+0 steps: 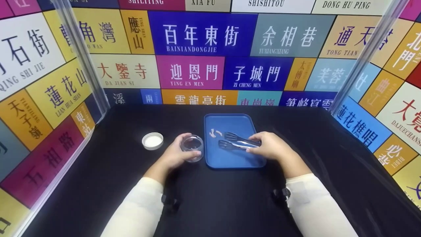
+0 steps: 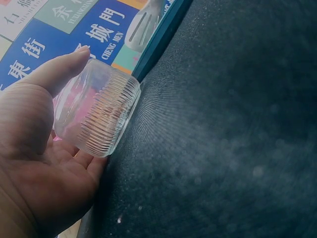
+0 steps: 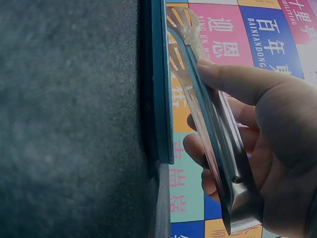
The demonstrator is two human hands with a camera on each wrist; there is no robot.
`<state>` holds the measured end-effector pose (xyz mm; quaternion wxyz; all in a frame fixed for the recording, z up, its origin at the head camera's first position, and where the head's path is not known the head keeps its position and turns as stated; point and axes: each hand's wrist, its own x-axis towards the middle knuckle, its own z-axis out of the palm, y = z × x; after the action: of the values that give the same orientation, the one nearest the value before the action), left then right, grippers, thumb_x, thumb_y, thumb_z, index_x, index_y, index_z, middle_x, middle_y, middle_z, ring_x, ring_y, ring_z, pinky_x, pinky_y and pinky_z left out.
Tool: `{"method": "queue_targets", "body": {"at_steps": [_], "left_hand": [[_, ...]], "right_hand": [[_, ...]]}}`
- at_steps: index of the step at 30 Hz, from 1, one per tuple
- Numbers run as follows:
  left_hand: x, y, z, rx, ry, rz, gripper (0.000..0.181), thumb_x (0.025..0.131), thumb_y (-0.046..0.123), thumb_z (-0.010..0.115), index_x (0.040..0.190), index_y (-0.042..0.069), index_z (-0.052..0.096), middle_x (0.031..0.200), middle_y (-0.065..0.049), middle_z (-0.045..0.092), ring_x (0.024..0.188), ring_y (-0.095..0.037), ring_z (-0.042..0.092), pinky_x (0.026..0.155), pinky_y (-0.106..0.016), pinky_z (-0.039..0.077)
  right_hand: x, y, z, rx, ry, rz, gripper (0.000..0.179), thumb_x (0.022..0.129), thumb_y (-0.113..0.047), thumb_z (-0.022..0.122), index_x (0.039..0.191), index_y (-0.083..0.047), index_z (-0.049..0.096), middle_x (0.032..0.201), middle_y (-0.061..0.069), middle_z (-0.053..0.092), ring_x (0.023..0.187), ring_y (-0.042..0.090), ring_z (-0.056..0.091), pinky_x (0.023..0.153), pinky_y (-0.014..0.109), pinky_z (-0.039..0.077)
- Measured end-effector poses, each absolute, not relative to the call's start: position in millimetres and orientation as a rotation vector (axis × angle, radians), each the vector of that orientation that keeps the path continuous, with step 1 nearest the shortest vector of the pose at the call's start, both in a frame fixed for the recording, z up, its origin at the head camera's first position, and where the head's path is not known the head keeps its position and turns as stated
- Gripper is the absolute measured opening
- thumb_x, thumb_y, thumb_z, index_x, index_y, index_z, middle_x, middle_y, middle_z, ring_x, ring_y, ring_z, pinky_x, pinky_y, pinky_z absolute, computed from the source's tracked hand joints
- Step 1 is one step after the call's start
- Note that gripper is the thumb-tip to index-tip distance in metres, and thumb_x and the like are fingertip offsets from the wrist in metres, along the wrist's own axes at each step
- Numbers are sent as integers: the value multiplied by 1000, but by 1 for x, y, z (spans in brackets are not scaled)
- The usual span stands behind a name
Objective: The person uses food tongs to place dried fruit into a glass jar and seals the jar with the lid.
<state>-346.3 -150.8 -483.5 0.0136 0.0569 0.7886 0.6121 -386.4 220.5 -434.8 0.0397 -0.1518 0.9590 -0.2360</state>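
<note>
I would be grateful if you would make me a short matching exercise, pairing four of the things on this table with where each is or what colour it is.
Things:
1. glass jar
2. tongs
3. white lid
4. tray

Places or colours:
A. blue
B. held in the left hand
C. lying on the black cloth, to the left of the jar
D. held in the right hand

Right pairs: 1-B, 2-D, 3-C, 4-A.
</note>
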Motion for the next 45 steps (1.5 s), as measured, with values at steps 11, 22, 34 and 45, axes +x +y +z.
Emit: {"method": "queue_targets", "body": {"at_steps": [11,22,34,45], "left_hand": [[-345,-150,-482,169,2474,1890,92,80,20,95,158,13,46,156,-12,59,141,-34,58,125,-51,43],[-344,-151,-481,162,2518,1846,92,79,26,96,157,16,48,153,-13,61,139,-34,59,126,-51,39],[-344,-151,-482,167,2527,1842,93,78,26,96,157,17,48,152,-13,61,138,-35,60,125,-51,40],[-343,-151,-481,164,2536,1838,93,78,26,96,157,17,48,152,-13,62,138,-35,60,126,-51,39]], "right_hand": [[-386,216,-435,-460,2948,-714,34,94,-33,82,122,-15,79,117,8,79,97,24,68,94,48,59],[-385,215,-435,-500,2977,-682,30,96,-30,80,121,-14,80,118,9,80,103,27,70,101,53,57],[-385,214,-436,-521,3008,-661,23,98,-26,77,117,-14,82,114,9,81,102,27,71,98,54,58],[-384,212,-435,-516,3020,-639,23,98,-27,77,117,-14,81,111,7,81,98,26,70,97,53,58]]}}
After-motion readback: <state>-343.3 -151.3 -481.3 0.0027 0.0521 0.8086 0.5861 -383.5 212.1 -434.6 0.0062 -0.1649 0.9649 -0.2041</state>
